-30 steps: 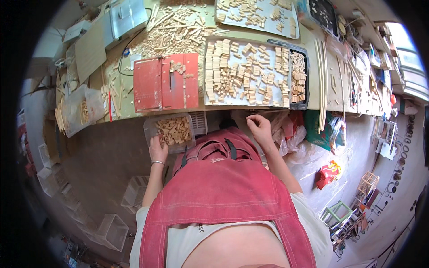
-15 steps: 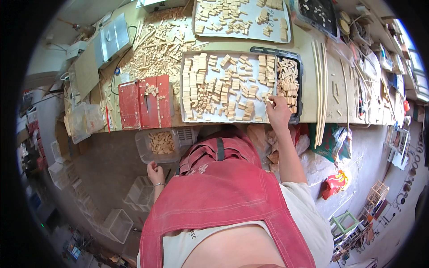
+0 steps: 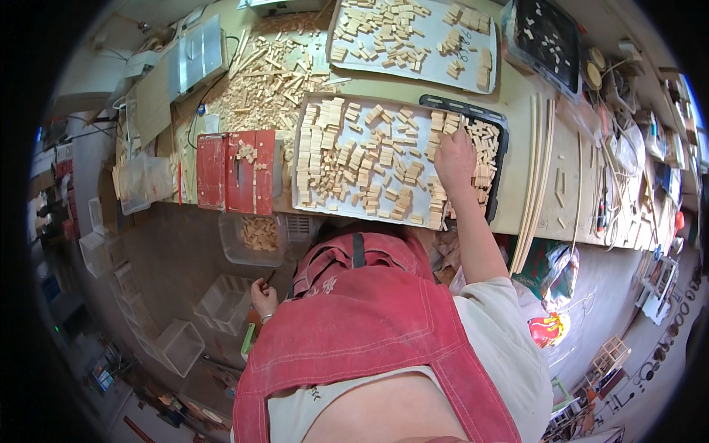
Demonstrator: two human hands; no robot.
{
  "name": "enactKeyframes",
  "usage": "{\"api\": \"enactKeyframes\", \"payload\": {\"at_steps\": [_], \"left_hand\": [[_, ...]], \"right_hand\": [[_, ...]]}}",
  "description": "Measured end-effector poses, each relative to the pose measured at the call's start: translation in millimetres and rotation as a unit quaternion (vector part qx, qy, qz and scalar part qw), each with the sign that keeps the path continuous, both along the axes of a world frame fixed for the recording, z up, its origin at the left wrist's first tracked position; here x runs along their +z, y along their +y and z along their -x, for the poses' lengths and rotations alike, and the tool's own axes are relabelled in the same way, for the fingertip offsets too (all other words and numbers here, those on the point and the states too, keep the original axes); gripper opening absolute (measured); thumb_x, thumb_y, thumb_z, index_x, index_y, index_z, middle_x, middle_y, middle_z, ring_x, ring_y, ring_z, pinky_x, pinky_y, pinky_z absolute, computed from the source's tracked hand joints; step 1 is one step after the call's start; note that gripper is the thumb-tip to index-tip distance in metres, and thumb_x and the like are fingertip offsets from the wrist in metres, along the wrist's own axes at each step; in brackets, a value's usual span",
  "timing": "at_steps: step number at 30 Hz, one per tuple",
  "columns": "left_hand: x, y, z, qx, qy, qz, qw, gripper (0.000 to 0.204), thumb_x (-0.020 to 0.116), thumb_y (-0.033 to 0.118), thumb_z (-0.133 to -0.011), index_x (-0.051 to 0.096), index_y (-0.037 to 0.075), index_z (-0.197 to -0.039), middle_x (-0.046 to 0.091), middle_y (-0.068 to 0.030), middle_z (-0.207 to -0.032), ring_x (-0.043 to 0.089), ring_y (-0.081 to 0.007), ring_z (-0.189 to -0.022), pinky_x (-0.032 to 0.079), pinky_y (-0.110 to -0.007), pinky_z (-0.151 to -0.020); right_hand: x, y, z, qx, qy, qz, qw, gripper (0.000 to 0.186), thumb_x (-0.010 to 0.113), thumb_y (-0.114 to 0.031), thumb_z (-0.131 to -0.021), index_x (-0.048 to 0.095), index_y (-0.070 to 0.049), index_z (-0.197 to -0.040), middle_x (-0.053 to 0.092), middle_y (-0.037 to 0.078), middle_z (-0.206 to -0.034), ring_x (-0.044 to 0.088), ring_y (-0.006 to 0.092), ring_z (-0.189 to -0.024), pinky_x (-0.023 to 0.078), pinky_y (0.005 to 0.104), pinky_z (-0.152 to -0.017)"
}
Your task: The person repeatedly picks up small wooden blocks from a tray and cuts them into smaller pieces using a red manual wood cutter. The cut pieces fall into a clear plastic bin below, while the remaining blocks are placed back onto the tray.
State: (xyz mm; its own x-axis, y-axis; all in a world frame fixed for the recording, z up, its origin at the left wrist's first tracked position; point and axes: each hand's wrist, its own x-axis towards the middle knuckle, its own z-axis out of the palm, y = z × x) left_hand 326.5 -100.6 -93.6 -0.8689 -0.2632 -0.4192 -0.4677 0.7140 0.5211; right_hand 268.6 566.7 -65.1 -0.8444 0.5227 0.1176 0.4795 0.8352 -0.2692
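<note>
Workbench [image 3: 509, 207] crowded. Small wooden blocks [image 3: 437, 122] lay on white tray [image 3: 362, 213], some in rows. Right hand [image 3: 456, 159] hung over tray's right side, bent downward, grip hidden; light touch seemed best for keeping rows straight. Black bin [image 3: 503, 162] adjoined. Left hand [image 3: 264, 297] partly curled, well apart from tray, hold unclear.

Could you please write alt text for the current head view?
The person's right hand reaches over wooden blocks on a white tray beside a black crate on a workbench; the left hand is beside the red apron.
</note>
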Motion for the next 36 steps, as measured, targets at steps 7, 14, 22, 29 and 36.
{"api": "enactKeyframes", "payload": {"at_steps": [7,14,22,29,36], "left_hand": [[20,36,1,-0.015,-0.004,0.028,1.0,0.038,0.067,0.002,-0.091,0.062,0.0,-0.128,0.064,-0.0118,-0.115,0.062,-0.0165,-0.086,0.055,-0.031,-0.081],[28,52,2,-0.004,-0.012,0.025,1.0,0.039,0.067,0.002,-0.091,0.062,0.001,-0.13,0.064,-0.0125,-0.118,0.064,-0.0166,-0.086,0.056,-0.032,-0.083],[31,49,-15,-0.003,-0.018,0.043,0.999,0.041,0.067,0.004,-0.09,0.062,0.002,-0.131,0.063,-0.0147,-0.121,0.065,-0.0186,-0.086,0.056,-0.034,-0.084],[31,51,-15,-0.005,-0.028,0.047,0.998,0.042,0.067,0.004,-0.089,0.062,0.001,-0.131,0.063,-0.0151,-0.122,0.065,-0.0194,-0.086,0.056,-0.034,-0.083],[25,49,-6,-0.031,-0.051,0.049,0.997,0.04,0.067,0.005,-0.093,0.061,-0.001,-0.132,0.062,-0.0149,-0.121,0.065,-0.0207,-0.095,0.056,-0.036,-0.087]], "right_hand": [[-7,25,30,0.015,0.017,-0.007,1.0,0.03,0.076,-0.012,-0.08,0.075,-0.011,-0.11,0.06,0.011,-0.105,0.06,0.032,-0.108,0.05,0.0472,-0.087],[-9,33,48,0.042,-0.045,-0.032,0.998,0.031,0.073,-0.011,-0.08,0.073,-0.01,-0.111,0.061,0.011,-0.105,0.06,0.0325,-0.105,0.049,0.048,-0.086],[-18,40,55,0.066,-0.056,-0.046,0.995,0.024,0.07,-0.01,-0.078,0.07,-0.009,-0.103,0.062,0.012,-0.104,0.061,0.0336,-0.103,0.049,0.0476,-0.085],[3,26,64,0.079,-0.067,-0.006,0.995,0.033,0.074,-0.014,-0.073,0.067,-0.007,-0.105,0.062,0.013,-0.107,0.061,0.0331,-0.106,0.049,0.0456,-0.088],[-15,-26,82,0.08,-0.099,0.048,0.991,0.044,0.078,-0.022,-0.077,0.065,-0.009,-0.118,0.061,0.014,-0.11,0.059,0.0331,-0.111,0.047,0.0466,-0.099]]}}
